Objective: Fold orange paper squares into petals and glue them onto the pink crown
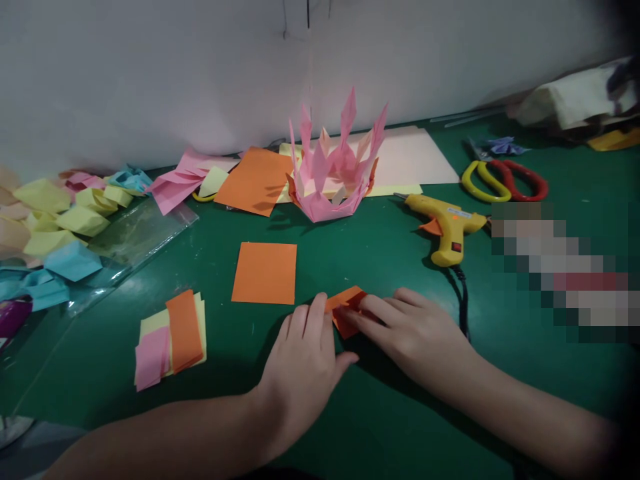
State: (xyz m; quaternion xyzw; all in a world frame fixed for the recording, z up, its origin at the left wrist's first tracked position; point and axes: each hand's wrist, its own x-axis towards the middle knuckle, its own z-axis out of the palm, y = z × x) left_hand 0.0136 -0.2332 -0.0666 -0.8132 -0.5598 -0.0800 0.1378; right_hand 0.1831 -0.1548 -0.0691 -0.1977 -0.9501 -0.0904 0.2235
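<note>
A small piece of orange paper (pixel 346 325), partly folded, lies on the green tabletop between my hands. My left hand (pixel 303 353) comes in from the lower left, its fingers together and holding down the paper's left edge, the thumb stretched to the side. From the right, the fingers of my right hand (pixel 407 327) close on the other end of the paper and hide part of it. A flat orange paper square (pixel 265 273) lies just beyond my left hand. Behind it stands a pink folded-paper lotus shape (pixel 333 200) with upright pointed petals.
A yellow glue gun (pixel 447 223) with a black cord lies to the right, near red-and-yellow-handled scissors (pixel 485 183). Cut paper strips (pixel 185 333) are stacked at left. Folded paper pieces (pixel 83 217) and a clear plastic bag (pixel 143 243) lie farther left. Paper sheets (pixel 417 157) lie by the wall.
</note>
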